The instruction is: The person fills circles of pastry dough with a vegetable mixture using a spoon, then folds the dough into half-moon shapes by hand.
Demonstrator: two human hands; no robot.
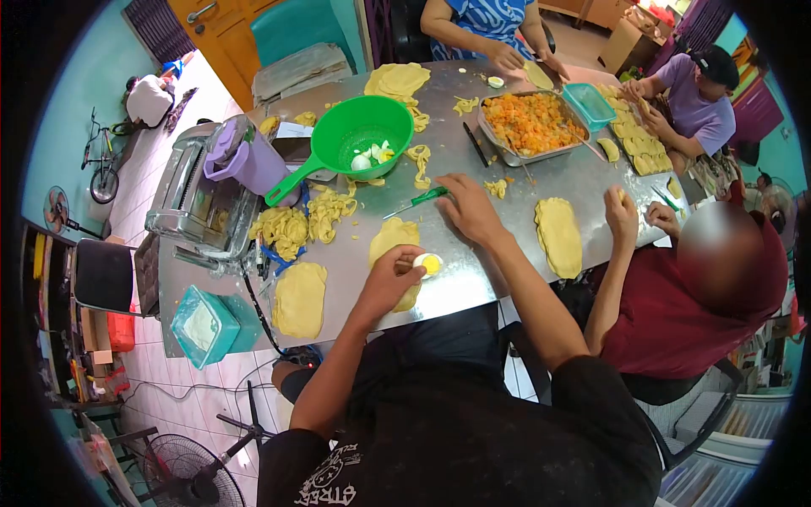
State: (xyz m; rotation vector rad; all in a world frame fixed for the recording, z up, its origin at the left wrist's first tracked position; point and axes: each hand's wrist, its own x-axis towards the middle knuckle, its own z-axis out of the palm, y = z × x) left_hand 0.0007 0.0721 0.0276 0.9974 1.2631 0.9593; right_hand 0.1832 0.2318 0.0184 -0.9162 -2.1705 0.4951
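Observation:
My left hand holds a cut boiled egg, its yolk showing, above a flat piece of dough. Further right and up the table, my right hand is at the end of a green-handled knife; its fingers are bent, and whether they grip the handle is unclear. A green colander with egg pieces inside stands beyond the knife. Another dough sheet lies left of my left hand, and one more lies right of my right forearm.
A metal tray of orange filling sits at the back, beside a teal container. Co-workers sit at the far side and right, one in a maroon top. A pasta machine, dough scraps and a teal tub are at left.

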